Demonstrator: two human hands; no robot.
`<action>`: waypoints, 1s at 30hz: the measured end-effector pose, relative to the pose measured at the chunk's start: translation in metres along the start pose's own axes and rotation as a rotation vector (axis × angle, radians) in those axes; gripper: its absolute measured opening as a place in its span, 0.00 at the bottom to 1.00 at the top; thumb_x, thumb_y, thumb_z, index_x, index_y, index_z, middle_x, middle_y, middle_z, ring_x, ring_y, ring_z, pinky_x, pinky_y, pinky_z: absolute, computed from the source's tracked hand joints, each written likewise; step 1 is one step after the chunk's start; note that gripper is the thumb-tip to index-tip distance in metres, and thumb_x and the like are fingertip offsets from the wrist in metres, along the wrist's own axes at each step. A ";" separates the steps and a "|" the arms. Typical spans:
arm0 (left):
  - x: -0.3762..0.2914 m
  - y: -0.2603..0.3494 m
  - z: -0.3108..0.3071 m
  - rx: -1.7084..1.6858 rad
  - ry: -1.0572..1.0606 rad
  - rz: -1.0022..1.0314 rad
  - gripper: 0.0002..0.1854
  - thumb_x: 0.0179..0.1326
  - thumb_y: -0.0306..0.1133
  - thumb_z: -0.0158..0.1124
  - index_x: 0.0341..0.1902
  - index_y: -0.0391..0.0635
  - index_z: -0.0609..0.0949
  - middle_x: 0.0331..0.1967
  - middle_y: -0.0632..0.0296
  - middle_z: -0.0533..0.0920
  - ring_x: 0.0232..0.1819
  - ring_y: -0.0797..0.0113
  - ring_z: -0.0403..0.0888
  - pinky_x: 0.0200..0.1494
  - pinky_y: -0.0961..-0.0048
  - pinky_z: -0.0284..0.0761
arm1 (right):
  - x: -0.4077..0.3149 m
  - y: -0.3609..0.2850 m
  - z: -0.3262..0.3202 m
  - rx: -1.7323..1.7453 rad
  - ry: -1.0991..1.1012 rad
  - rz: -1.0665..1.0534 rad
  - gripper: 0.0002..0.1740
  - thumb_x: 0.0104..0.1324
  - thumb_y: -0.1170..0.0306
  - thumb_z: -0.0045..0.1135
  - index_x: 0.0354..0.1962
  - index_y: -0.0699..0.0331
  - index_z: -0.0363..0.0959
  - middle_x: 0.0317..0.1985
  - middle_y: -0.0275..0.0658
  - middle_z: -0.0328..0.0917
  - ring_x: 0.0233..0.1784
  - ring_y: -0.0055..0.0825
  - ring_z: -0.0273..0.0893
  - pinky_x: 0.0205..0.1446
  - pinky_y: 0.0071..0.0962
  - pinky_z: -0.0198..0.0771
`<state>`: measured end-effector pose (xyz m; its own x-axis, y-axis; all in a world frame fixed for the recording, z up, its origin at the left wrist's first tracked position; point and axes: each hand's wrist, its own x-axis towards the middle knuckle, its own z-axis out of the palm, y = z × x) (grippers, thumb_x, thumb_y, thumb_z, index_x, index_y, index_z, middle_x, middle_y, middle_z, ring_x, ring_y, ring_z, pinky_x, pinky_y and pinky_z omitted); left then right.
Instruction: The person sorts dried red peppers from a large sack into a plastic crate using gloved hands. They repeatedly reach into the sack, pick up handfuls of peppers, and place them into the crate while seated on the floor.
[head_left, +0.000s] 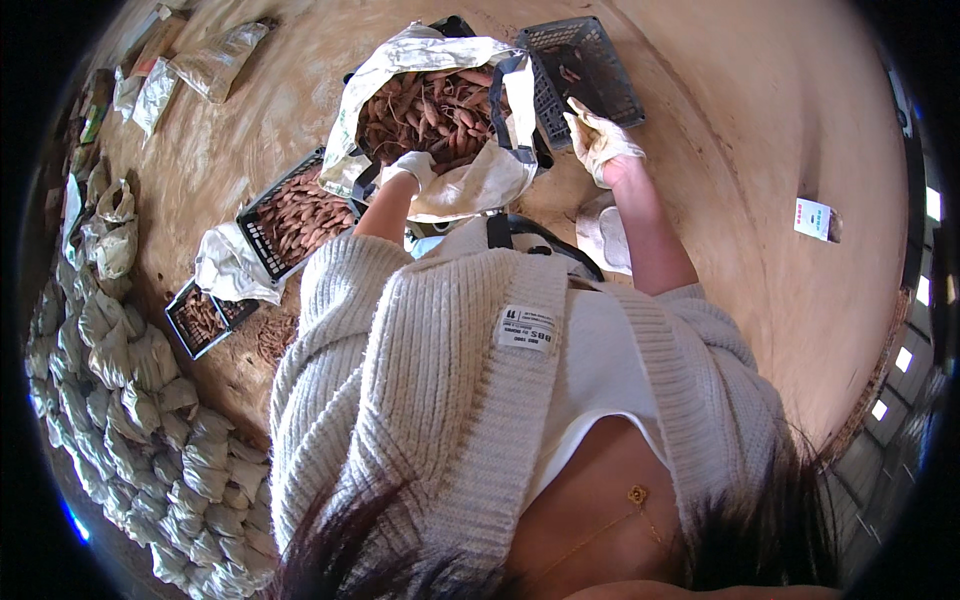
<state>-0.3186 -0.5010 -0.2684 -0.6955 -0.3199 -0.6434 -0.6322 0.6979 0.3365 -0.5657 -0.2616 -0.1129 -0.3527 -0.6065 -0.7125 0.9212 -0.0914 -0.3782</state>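
A large white woven sack (469, 187) stands before me, its mouth wide and dark straps along its rim. It is filled with small red-skinned sweet potatoes (427, 112). My left hand (411, 169), in a pale glove, reaches over the sack's near rim at the tubers; its fingertips are partly hidden, so I cannot tell whether it grips one. To the right of the sack, my right hand (600, 142) is raised, gloved too, with fingers extended and nothing visible in it. Just beyond it sits a black plastic crate (547, 112) with a few sweet potatoes inside.
Left of the sack, another black crate (259, 244) is full of sweet potatoes. A white bag (236, 266) lies against it, beside a smaller crate (196, 352) of tubers. Several filled bags (142, 360) are piled at left. A small printed box (814, 219) stands on the floor at right.
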 end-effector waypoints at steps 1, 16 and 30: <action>0.001 -0.004 -0.001 -0.101 0.026 0.009 0.15 0.51 0.39 0.61 0.43 0.49 0.82 0.39 0.54 0.82 0.41 0.53 0.79 0.44 0.66 0.74 | -0.003 0.003 0.006 -0.024 -0.029 0.003 0.15 0.64 0.73 0.46 0.49 0.61 0.72 0.38 0.37 0.79 0.37 0.21 0.79 0.36 0.20 0.78; -0.117 0.022 -0.085 -1.868 -0.284 0.185 0.22 0.60 0.37 0.58 0.57 0.43 0.72 0.53 0.71 0.75 0.45 0.78 0.71 0.50 0.78 0.66 | -0.008 0.076 0.098 -0.503 -0.107 0.006 0.16 0.65 0.67 0.50 0.49 0.62 0.72 0.37 0.29 0.78 0.30 0.11 0.73 0.28 0.09 0.65; -0.142 0.048 -0.086 -1.907 -0.226 0.117 0.14 0.60 0.38 0.59 0.42 0.40 0.79 0.38 0.58 0.81 0.37 0.67 0.79 0.45 0.71 0.75 | -0.013 0.109 0.130 -0.539 -0.356 0.034 0.13 0.62 0.67 0.55 0.44 0.61 0.76 0.36 0.33 0.80 0.22 0.12 0.59 0.25 0.12 0.57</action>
<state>-0.2801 -0.4773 -0.1016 -0.8045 -0.1445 -0.5761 -0.1831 -0.8623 0.4720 -0.4395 -0.3663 -0.0685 -0.1636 -0.8355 -0.5247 0.6863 0.2857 -0.6689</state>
